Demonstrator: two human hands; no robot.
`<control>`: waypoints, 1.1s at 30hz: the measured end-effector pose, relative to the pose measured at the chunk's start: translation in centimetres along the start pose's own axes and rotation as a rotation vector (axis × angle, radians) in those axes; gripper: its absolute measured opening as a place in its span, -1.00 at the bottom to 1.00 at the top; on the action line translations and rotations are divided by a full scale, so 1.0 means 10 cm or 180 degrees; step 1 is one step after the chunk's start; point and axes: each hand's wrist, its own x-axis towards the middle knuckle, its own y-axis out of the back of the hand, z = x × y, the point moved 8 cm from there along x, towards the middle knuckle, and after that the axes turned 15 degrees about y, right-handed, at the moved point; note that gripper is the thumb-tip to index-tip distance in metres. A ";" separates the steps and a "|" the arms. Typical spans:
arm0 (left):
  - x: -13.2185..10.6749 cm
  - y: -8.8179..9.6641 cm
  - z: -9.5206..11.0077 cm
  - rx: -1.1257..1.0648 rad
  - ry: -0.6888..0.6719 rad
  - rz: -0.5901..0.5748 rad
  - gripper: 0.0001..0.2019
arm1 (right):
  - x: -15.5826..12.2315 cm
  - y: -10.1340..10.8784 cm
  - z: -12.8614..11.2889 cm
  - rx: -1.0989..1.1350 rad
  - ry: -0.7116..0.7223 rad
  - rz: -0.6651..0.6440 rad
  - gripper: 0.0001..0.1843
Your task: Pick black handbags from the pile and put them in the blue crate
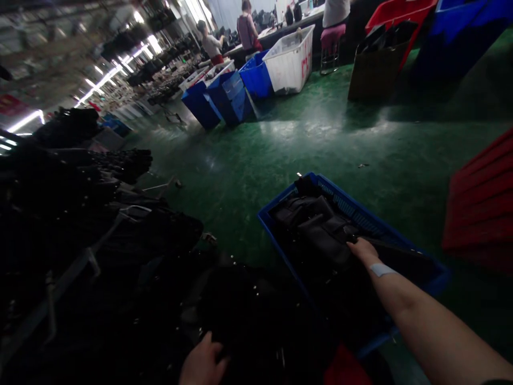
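Note:
A blue plastic crate stands on the floor in front of me, filled with black bags. My right hand reaches into it, its fingers closed on the top of a black bag. White tape is wrapped round the right wrist. At the bottom edge is my left hand, slightly blurred, with its fingers curled against a dark item with shiny metal studs. Deep shadow hides the shape of that item and most of the left fingertips.
Racks heaped with black goods fill the left side, with metal bars sticking out. A red bin stands at right. Across the green floor are blue bins, a white bin, a carton and seated people.

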 end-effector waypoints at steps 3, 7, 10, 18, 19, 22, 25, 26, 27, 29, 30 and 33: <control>0.34 0.79 0.59 -0.0141 -0.0490 0.0337 -0.80 | 0.00 -0.16 0.13 0.0055 -0.0268 0.0091 -0.39; 0.66 1.71 1.61 -0.0136 -0.1153 0.0761 -0.70 | -0.09 -0.20 0.17 -0.0114 -0.0198 0.0617 -0.36; 0.92 2.01 2.48 -0.0098 -0.1709 0.0956 -0.58 | -0.14 -0.13 0.27 -0.0175 0.0068 0.0942 -0.27; 1.70 1.37 4.54 0.0139 -0.2006 0.0178 -0.45 | -0.50 -0.11 1.05 -0.0545 0.0887 0.1518 -0.13; 1.79 1.30 4.69 0.0061 -0.1904 0.0098 -0.43 | -0.55 -0.16 1.10 -0.0675 0.0868 0.1584 -0.10; 2.00 1.15 5.03 -0.0200 -0.1723 -0.0024 -0.38 | -0.57 -0.40 1.06 -0.0854 0.0838 0.1659 -0.07; 2.17 0.99 5.26 -0.0506 -0.1335 0.0137 -0.39 | -0.45 -0.61 0.90 -0.0975 0.0747 0.1728 -0.15; 2.21 0.93 5.33 -0.0610 -0.1187 0.0299 -0.40 | -0.38 -0.68 0.87 -0.1012 0.0681 0.1743 -0.17; 2.26 0.88 5.40 -0.0705 -0.1061 0.0488 -0.40 | -0.31 -0.74 0.86 -0.1041 0.0620 0.1752 -0.19; 2.35 0.78 5.58 -0.0797 -0.0894 0.0828 -0.40 | -0.16 -0.88 0.89 -0.1087 0.0551 0.1739 -0.22; 2.42 0.72 5.70 -0.0770 -0.0861 0.0913 -0.41 | -0.08 -0.95 0.93 -0.1103 0.0529 0.1715 -0.24; 2.71 0.55 6.12 -0.0410 -0.0890 0.0825 -0.44 | 0.19 -1.22 1.17 -0.1138 0.0429 0.1519 -0.27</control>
